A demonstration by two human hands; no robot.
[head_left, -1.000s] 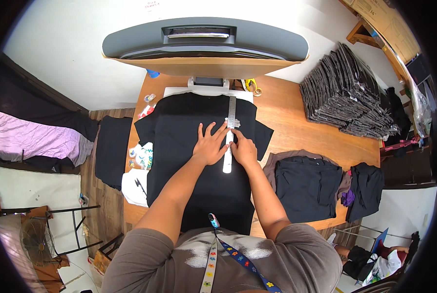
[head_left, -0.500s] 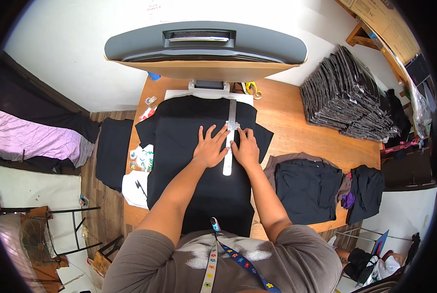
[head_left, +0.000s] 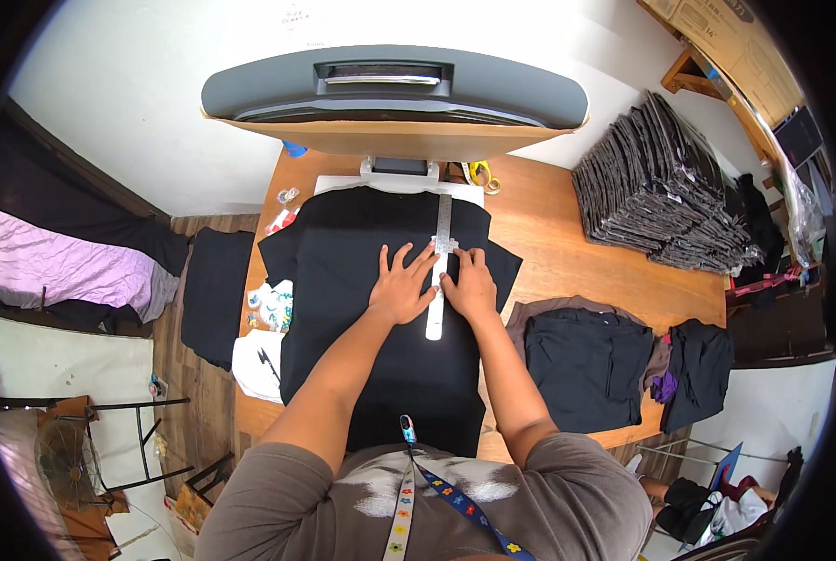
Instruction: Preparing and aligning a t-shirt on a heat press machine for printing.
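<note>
On the wooden table [head_left: 567,234], both hands, left hand [head_left: 401,288] and right hand [head_left: 472,286], press flat, released, beside a ruler [head_left: 439,271].

We have both forearms stretched forward from the lower edge, bare from the short sleeves down, drawing closer together toward the wrists. Our left hand [head_left: 401,288] lies flat, palm down, fingers spread wide and pointing up and to the right. Our right hand [head_left: 471,285] lies flat just beside it, palm down, fingers closer together and pointing ahead, thumb turned in toward the left hand. Neither hand grips anything; both press down with open palms, elbows slightly bent.
</note>
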